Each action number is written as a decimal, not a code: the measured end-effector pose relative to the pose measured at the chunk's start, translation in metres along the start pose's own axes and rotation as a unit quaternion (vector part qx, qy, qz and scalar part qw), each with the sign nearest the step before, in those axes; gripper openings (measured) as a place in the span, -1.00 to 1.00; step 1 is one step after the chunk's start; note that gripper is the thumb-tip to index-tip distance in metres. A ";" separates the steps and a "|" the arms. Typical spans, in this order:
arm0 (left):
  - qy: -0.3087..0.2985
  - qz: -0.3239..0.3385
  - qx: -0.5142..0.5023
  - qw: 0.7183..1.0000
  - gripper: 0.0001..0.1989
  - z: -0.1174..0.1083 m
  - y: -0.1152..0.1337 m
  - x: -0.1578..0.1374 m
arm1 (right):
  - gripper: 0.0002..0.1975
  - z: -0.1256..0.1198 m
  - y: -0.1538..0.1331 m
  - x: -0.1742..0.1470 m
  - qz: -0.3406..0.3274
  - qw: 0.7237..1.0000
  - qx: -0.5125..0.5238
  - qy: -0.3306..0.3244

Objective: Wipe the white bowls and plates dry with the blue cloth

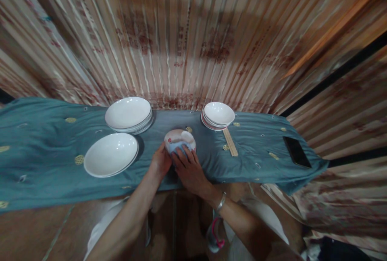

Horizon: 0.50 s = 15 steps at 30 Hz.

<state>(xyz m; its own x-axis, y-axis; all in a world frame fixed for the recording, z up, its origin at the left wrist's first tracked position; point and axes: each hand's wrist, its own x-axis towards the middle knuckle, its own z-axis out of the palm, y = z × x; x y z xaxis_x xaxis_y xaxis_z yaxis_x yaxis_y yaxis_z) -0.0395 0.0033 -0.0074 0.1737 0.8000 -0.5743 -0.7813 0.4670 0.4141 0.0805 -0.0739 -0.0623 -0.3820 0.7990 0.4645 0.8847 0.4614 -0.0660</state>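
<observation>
In the middle, my left hand (161, 161) grips the near left edge of a small white bowl (172, 134) with red marks. My right hand (192, 172) presses a light blue cloth (175, 146) against the same bowl, fingers bent over the cloth. The bowl is tilted and partly hidden by the cloth and fingers. To the right of it sits a stack of small bowls (219, 112), with a bundle of wooden chopsticks (230, 143) lying just in front. Left of my hands are a stack of large white plates (128, 112) and a shorter stack of deep white plates (111, 154).
A teal cloth with yellow prints covers the long table (256, 144). A black phone (296, 152) lies near its right end. Patterned curtains (181, 39) hang right behind the table. Dark poles (332, 75) stand at the right.
</observation>
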 end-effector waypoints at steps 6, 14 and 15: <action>0.002 0.003 0.005 1.000 -0.54 -0.005 -0.001 0.003 | -0.54 -0.002 0.004 0.014 -0.019 1.000 0.006 0.022; 0.036 0.003 0.026 0.999 -0.57 0.006 0.002 -0.011 | -0.60 -0.008 0.004 0.037 -0.031 0.999 0.011 0.004; 0.034 0.006 0.024 0.999 -0.58 0.006 0.002 -0.011 | -0.61 -0.008 0.004 0.039 -0.030 0.999 0.012 0.001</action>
<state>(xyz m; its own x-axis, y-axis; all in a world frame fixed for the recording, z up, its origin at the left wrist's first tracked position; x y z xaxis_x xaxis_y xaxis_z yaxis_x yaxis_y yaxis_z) -0.0395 -0.0024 0.0044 0.1218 0.7789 -0.6152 -0.7526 0.4766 0.4544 0.0715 -0.0434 -0.0376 -0.4333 0.7691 0.4698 0.8539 0.5170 -0.0588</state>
